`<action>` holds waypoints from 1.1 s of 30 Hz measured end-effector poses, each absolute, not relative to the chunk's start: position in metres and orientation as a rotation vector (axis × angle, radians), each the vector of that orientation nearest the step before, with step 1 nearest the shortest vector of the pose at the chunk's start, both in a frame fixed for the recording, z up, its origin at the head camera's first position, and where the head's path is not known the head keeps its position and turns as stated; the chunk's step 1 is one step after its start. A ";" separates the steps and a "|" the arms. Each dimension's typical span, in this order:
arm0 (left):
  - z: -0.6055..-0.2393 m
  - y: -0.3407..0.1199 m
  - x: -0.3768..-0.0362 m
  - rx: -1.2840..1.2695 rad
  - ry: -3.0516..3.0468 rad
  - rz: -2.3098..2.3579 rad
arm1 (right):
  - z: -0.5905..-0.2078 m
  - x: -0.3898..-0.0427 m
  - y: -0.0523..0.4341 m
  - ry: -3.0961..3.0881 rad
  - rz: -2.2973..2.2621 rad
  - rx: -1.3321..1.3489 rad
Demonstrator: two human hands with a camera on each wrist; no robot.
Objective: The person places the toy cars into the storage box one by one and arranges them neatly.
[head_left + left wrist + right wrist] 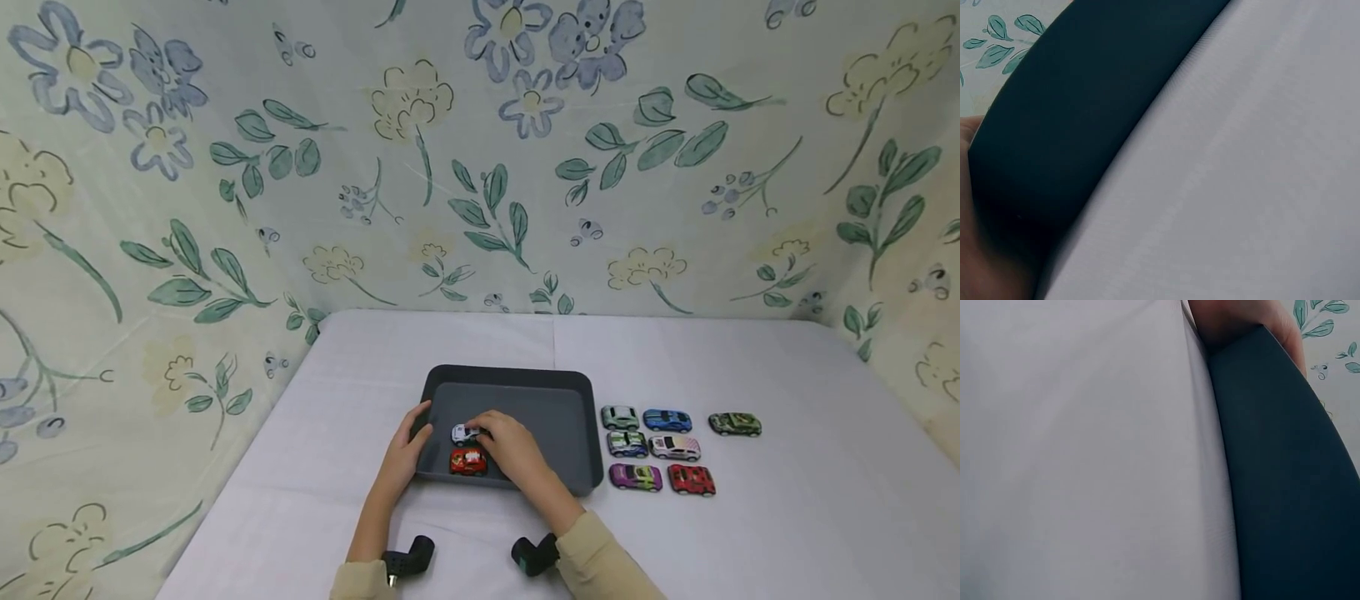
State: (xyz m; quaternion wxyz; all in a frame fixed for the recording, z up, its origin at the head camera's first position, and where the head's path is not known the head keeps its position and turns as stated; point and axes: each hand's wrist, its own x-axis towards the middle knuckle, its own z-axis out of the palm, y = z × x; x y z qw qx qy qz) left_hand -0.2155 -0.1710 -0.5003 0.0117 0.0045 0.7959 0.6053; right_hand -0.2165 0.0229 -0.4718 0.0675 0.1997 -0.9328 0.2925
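Observation:
A dark grey tray (540,433) lies on the table, its outer wall filling part of both wrist views. My left hand (405,454) grips the tray's left rim, thumb towards the inside; only a blurred part of this hand (988,269) shows in the left wrist view. Inside the tray, my right hand (513,446) holds a small white toy car (461,434) by its right end, fingertips partly covering it. Just below that car sits a red toy car (468,462), close to the tray's front left. The right wrist view hides both cars behind the tray wall.
Right of the tray stand several toy cars, among them a pale green one (620,417), a blue one (667,420), a purple one (636,477) and a red one (692,480). A camouflage car (735,424) stands farther right. Floral cloth (480,167) hangs behind the white table (787,517).

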 end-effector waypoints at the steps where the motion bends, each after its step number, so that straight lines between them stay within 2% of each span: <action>1: -0.500 -0.171 -0.216 0.012 2.478 1.890 | -0.472 -0.217 0.023 -2.813 0.870 0.609; 23: -0.502 -0.172 -0.216 -0.001 2.460 1.906 | -0.464 -0.205 0.027 -2.812 0.713 0.564; 33: -0.474 -0.166 -0.204 0.017 2.443 1.897 | -0.449 -0.192 0.034 -2.685 0.690 0.531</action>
